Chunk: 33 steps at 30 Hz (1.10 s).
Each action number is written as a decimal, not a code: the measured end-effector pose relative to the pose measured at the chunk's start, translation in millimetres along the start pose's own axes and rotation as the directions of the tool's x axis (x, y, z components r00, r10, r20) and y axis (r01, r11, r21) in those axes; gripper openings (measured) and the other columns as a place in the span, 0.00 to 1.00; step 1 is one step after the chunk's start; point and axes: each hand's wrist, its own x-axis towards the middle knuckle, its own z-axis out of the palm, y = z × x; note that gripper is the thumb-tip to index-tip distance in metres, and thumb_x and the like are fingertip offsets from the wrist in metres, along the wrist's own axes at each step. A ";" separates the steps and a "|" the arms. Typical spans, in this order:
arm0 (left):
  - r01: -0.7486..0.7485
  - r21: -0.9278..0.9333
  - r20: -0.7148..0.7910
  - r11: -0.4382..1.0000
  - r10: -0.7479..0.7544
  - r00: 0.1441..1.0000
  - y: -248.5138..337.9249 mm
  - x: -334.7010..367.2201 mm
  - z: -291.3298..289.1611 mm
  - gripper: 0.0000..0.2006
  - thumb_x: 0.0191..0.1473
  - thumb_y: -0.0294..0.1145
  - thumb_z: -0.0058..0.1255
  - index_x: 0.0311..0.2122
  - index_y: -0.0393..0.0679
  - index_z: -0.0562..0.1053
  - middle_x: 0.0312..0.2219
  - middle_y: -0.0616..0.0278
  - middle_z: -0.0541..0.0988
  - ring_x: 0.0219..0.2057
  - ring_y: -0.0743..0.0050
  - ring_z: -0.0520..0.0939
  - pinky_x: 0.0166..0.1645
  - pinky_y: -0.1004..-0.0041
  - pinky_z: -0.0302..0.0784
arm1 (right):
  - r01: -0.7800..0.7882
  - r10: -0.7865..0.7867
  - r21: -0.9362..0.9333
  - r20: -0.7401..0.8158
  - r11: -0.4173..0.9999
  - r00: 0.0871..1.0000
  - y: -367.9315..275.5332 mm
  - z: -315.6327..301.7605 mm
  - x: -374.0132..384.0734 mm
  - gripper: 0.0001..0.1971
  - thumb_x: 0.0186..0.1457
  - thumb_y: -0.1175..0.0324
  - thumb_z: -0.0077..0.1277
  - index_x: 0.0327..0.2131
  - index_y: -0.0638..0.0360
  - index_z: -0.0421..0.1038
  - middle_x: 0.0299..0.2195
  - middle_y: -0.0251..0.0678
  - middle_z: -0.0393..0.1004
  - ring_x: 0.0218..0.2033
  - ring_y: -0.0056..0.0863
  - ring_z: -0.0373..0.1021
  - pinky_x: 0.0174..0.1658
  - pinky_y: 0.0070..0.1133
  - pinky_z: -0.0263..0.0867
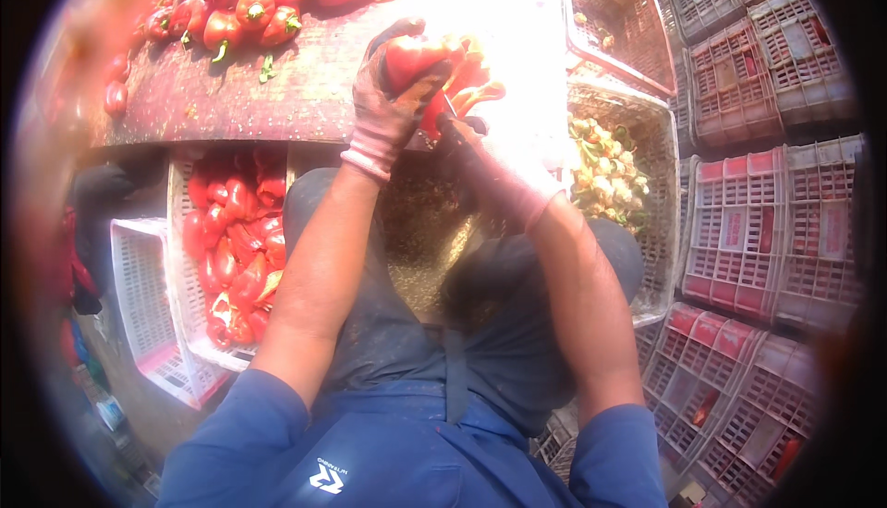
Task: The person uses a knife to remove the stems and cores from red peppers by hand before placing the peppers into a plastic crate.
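On the table (pixel 231 92), two hands grip one pepper (pixel 416 57).

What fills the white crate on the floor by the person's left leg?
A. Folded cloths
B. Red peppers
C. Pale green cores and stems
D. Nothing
B: the white crate beside the left leg is packed with red peppers; the pale trimmings lie in a different crate on the person's right side.
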 end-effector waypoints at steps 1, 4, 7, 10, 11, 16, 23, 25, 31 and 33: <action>-0.001 -0.013 0.025 1.000 0.002 1.000 2.7 0.7 -0.1 0.20 0.46 0.25 0.70 0.46 0.39 0.78 0.53 0.58 0.75 0.54 0.66 0.76 0.60 0.67 0.72 | -0.006 0.006 -0.029 0.005 1.000 1.000 -2.1 -0.8 -1.8 0.22 0.66 0.47 0.46 0.34 0.59 0.70 0.20 0.33 0.73 0.11 0.24 0.66 0.11 0.22 0.59; 0.028 -0.020 0.073 0.999 -0.026 0.997 12.4 2.3 -2.3 0.19 0.47 0.24 0.68 0.46 0.39 0.78 0.53 0.59 0.75 0.52 0.67 0.77 0.59 0.69 0.74 | 0.026 -0.026 0.017 0.001 1.000 1.000 6.3 -1.4 1.3 0.22 0.65 0.47 0.48 0.33 0.60 0.71 0.20 0.33 0.73 0.11 0.24 0.66 0.11 0.21 0.59; 0.066 -0.109 0.057 0.992 -0.060 0.997 8.7 6.2 -8.0 0.20 0.49 0.21 0.65 0.49 0.37 0.76 0.53 0.59 0.75 0.51 0.70 0.78 0.56 0.71 0.76 | 0.091 -0.089 0.079 -0.031 0.993 0.996 7.8 -7.0 0.9 0.23 0.63 0.47 0.52 0.33 0.61 0.71 0.20 0.33 0.73 0.10 0.22 0.66 0.12 0.20 0.58; 0.210 -0.445 -0.022 0.871 -0.245 0.969 5.4 6.4 -15.2 0.18 0.55 0.22 0.59 0.52 0.35 0.74 0.49 0.59 0.78 0.48 0.72 0.81 0.53 0.74 0.78 | 0.023 -0.011 0.210 -0.058 0.978 0.998 -8.3 -20.8 -9.6 0.21 0.61 0.49 0.55 0.36 0.60 0.75 0.25 0.32 0.74 0.19 0.21 0.68 0.22 0.20 0.65; 0.226 -0.484 -0.047 0.845 -0.283 0.958 2.4 7.4 -18.6 0.18 0.56 0.23 0.58 0.53 0.35 0.73 0.48 0.59 0.79 0.47 0.73 0.81 0.52 0.75 0.78 | -0.022 0.040 0.269 -0.062 0.963 0.997 -13.2 -23.8 -11.7 0.20 0.60 0.50 0.57 0.38 0.60 0.76 0.27 0.32 0.75 0.23 0.21 0.69 0.27 0.20 0.68; 0.207 -0.537 -0.063 0.818 -0.284 0.957 -16.2 9.4 -26.1 0.14 0.62 0.31 0.54 0.50 0.36 0.76 0.43 0.62 0.82 0.42 0.76 0.82 0.49 0.75 0.78 | 0.254 -0.162 0.198 -0.389 0.947 0.907 -3.0 -26.5 6.1 0.25 0.54 0.57 0.65 0.47 0.66 0.72 0.32 0.37 0.76 0.18 0.17 0.65 0.22 0.17 0.64; 0.236 -0.513 0.024 0.826 -0.261 0.965 19.6 0.9 -3.3 0.18 0.60 0.38 0.60 0.50 0.37 0.76 0.43 0.62 0.81 0.45 0.76 0.79 0.53 0.72 0.75 | 0.226 -0.143 0.315 -0.265 0.922 0.953 -8.5 -5.5 16.9 0.32 0.45 0.54 0.72 0.48 0.62 0.70 0.25 0.32 0.77 0.15 0.16 0.67 0.14 0.15 0.60; 0.246 -0.574 0.078 0.781 -0.248 0.966 23.5 2.1 -3.6 0.19 0.60 0.38 0.59 0.50 0.37 0.76 0.44 0.60 0.81 0.46 0.72 0.80 0.54 0.70 0.75 | 0.234 -0.143 0.346 -0.268 0.909 0.953 -7.8 -5.8 16.3 0.31 0.45 0.56 0.72 0.48 0.61 0.70 0.24 0.31 0.76 0.15 0.15 0.67 0.14 0.15 0.59; 0.299 -0.786 0.169 0.540 -0.278 0.946 22.5 5.6 -12.3 0.25 0.63 0.50 0.53 0.54 0.38 0.71 0.47 0.56 0.78 0.51 0.59 0.79 0.60 0.58 0.73 | 0.264 -0.178 0.568 -0.203 0.779 0.963 -6.6 -9.1 11.0 0.24 0.52 0.63 0.65 0.49 0.60 0.69 0.34 0.35 0.78 0.24 0.21 0.74 0.23 0.21 0.69; 0.319 -0.863 0.232 0.393 -0.253 0.939 29.7 5.3 -16.3 0.26 0.63 0.52 0.52 0.54 0.38 0.70 0.48 0.54 0.77 0.52 0.58 0.77 0.62 0.57 0.71 | 0.257 -0.175 0.584 -0.193 0.770 0.965 -6.4 -10.0 7.3 0.20 0.55 0.68 0.61 0.49 0.60 0.69 0.38 0.35 0.78 0.31 0.24 0.76 0.32 0.22 0.72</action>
